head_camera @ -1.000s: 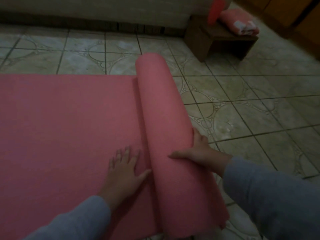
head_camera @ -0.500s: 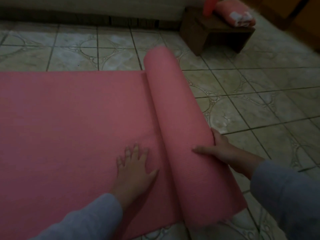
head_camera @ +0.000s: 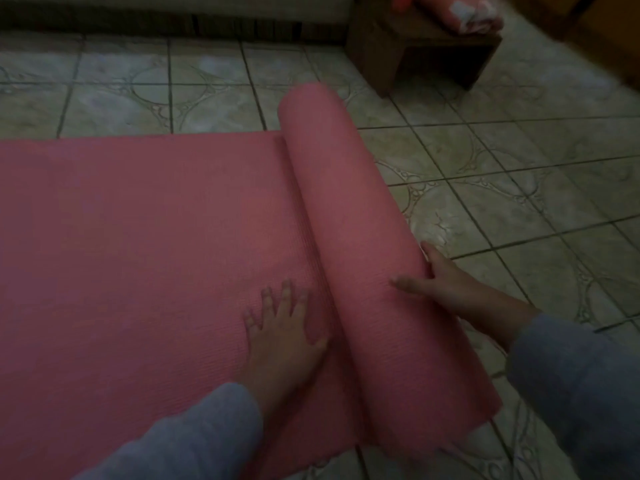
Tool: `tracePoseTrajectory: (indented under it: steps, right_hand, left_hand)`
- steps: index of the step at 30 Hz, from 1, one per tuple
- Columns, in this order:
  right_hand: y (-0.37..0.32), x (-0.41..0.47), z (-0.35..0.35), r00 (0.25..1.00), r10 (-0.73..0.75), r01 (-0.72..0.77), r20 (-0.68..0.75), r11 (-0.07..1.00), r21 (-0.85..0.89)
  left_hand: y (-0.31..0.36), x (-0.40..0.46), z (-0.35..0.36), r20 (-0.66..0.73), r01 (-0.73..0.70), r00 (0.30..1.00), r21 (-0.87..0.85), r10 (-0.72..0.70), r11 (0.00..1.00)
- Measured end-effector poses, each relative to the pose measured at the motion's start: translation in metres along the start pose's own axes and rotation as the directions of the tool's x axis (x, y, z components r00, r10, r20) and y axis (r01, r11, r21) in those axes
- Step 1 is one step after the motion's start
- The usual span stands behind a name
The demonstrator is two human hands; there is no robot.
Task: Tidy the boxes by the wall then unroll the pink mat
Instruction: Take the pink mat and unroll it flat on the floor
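Note:
The pink mat [head_camera: 138,237] lies partly unrolled on the tiled floor, its flat part reaching to the left edge of view. The rolled part [head_camera: 353,216] runs from the far middle to the near right. My left hand [head_camera: 280,327] lies flat with spread fingers on the unrolled surface, just left of the roll. My right hand [head_camera: 440,282] grips the roll from its right side, thumb on top and fingers behind it. No boxes are in view.
A low dark wooden stool [head_camera: 422,53] stands at the far right with a folded pink cloth [head_camera: 464,12] on it. A pale wall with a dark base strip [head_camera: 173,22] runs along the far side. Patterned floor tiles [head_camera: 519,188] extend right of the roll.
The roll has moved to the right with my right hand on it, leaving more flat mat showing. My left hand has followed to the right along the flat part.

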State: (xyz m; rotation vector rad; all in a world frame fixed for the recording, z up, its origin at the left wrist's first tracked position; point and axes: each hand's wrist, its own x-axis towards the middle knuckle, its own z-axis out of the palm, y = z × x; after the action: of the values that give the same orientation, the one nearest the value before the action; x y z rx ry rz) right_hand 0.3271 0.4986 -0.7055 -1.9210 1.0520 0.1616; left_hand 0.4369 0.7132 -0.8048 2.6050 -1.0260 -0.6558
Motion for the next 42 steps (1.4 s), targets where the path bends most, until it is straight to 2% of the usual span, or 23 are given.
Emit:
tracePoseTrajectory:
  steps: [4,9,14,25,30,34,42]
  right_hand:
    - [0.002,0.005,0.008,1.0,-0.013,0.014,0.004,0.995,-0.095]
    - [0.008,0.008,0.0,0.998,-0.015,0.009,0.056,0.995,0.098]
    - [0.005,0.007,0.009,0.996,-0.043,0.035,0.079,0.994,0.1]
    - [-0.027,0.0,0.072,0.989,-0.125,0.122,0.072,0.991,0.053]
    - [-0.025,-0.003,0.068,0.997,-0.061,0.054,0.054,0.991,0.119]
    - [-0.019,-0.007,0.049,0.994,0.036,-0.059,0.104,0.972,0.229]
    - [-0.023,-0.015,0.041,0.995,-0.005,-0.017,0.1,0.977,0.21]
  left_hand:
    - [0.002,0.004,-0.001,0.039,0.059,0.997,0.023,-0.06,0.998]
    - [-0.002,0.004,-0.002,0.039,0.084,0.995,0.07,-0.087,0.994]
    - [-0.008,0.002,0.001,0.008,0.117,0.993,0.071,-0.118,0.991]
    - [-0.089,-0.02,-0.033,-0.004,0.182,0.983,0.099,-0.182,0.978]
    - [-0.097,-0.025,-0.042,-0.018,0.201,0.98,0.119,-0.2,0.972]
    - [-0.091,-0.024,-0.043,0.001,0.223,0.974,0.106,-0.225,0.969]
    - [-0.077,-0.02,-0.04,0.002,0.253,0.967,0.057,-0.254,0.966]
